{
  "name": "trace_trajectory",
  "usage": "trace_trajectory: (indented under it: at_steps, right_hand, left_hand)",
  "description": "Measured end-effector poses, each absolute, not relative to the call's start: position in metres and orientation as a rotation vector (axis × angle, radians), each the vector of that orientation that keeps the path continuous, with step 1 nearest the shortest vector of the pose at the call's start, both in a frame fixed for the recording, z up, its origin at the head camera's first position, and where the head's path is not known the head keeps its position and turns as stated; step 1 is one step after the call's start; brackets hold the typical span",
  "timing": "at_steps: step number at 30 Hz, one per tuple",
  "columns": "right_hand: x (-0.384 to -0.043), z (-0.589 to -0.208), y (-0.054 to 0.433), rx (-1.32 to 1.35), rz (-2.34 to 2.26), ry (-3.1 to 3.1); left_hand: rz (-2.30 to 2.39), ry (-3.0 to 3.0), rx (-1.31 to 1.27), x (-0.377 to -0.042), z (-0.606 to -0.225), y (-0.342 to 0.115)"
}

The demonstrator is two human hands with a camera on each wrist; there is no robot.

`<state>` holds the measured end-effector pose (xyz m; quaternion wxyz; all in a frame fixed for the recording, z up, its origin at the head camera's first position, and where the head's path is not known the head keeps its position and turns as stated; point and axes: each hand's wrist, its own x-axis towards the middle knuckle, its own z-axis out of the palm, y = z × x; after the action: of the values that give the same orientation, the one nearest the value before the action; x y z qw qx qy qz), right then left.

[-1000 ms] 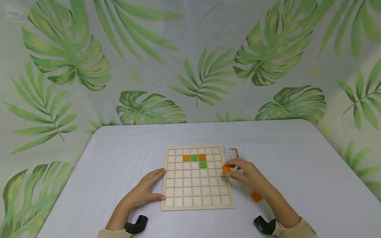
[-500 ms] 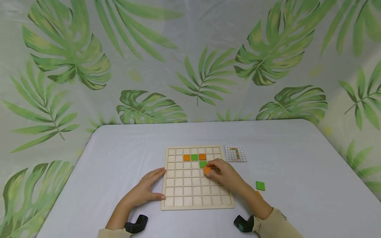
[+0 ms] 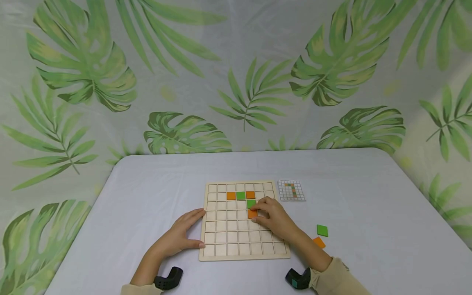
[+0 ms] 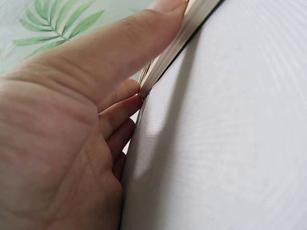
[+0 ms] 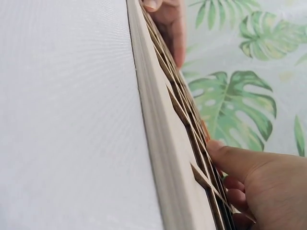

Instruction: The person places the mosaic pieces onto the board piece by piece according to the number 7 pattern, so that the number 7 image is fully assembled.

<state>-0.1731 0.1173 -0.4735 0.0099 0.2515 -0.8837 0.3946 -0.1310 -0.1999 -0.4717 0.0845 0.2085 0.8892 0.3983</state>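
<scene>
A pale wooden grid board lies on the table. Its upper rows hold an orange tile, a green tile and another orange tile side by side, with a green tile below the last. Directly under that, my right hand pinches an orange tile at a cell, thumb on the near side and fingers on the far side. Whether it sits fully down, I cannot tell. My left hand rests against the board's left edge, its thumb and extended fingers touching the rim.
A small card with a printed grid pattern lies beyond the board's upper right corner. Right of the board are a loose green tile and an orange tile, partly behind the right forearm. A leaf-patterned cloth hangs behind the table.
My right hand has carried the orange tile leftward from the board's right edge to the cell beneath the green tile. The left hand stays put. The loose green tile has come into sight.
</scene>
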Motion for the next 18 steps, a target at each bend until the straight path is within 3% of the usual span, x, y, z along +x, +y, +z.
trace_trajectory:
  at_steps: [10, 18]
  right_hand:
    - [-0.165, -0.453, 0.127, 0.77, 1.309, -2.775]
    - [-0.148, -0.43, 0.17, 0.774, 1.225, -2.708]
  left_hand:
    - [1.191, 2.648, 0.615, -0.131, -0.472, -0.2]
    - [1.185, 2.657, 0.637, -0.131, -0.472, -0.2]
